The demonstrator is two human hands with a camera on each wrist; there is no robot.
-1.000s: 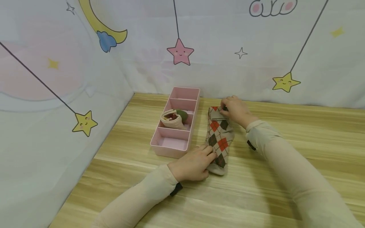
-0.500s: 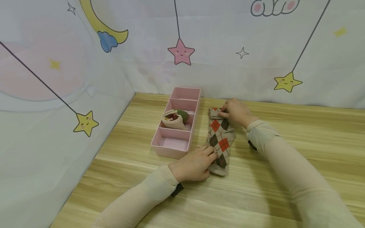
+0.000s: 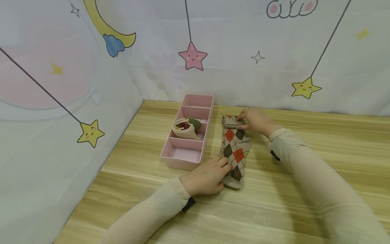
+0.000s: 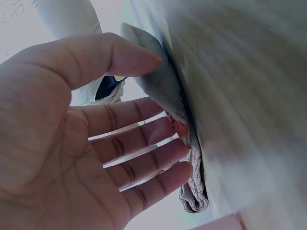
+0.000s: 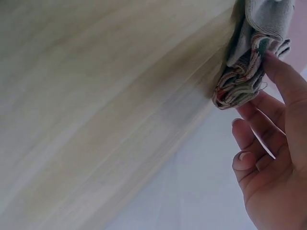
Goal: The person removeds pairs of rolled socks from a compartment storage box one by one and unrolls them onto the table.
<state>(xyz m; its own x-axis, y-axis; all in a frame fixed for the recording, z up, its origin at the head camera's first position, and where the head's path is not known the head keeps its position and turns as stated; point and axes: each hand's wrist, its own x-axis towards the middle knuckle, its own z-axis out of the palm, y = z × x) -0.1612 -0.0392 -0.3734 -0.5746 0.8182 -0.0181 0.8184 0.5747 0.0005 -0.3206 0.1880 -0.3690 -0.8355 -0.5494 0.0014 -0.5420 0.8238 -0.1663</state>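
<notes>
An argyle sock (image 3: 233, 145), beige with red and dark green diamonds, lies flat on the table with its cuff end folded over in layers. My left hand (image 3: 208, 175) rests at the toe end, fingers nearly straight and touching the fabric in the left wrist view. At the far end, my right hand (image 3: 257, 122) holds the folded cuff between thumb and index finger. Its other fingers bend loosely below the layered cuff (image 5: 240, 86) in the right wrist view. Part of the toe is hidden under the left hand.
Left of the sock stands a pink divided box (image 3: 182, 164) with several compartments. A rolled beige sock (image 3: 186, 133) and a green rolled item (image 3: 195, 124) sit in its middle part. A printed white backdrop (image 3: 231, 81) borders the wooden table (image 3: 262, 210) behind and left.
The folded cuff now lies flatter. My right hand has shifted slightly right, its thumb and index finger spread further apart at the fold. My left hand stays at the toe.
</notes>
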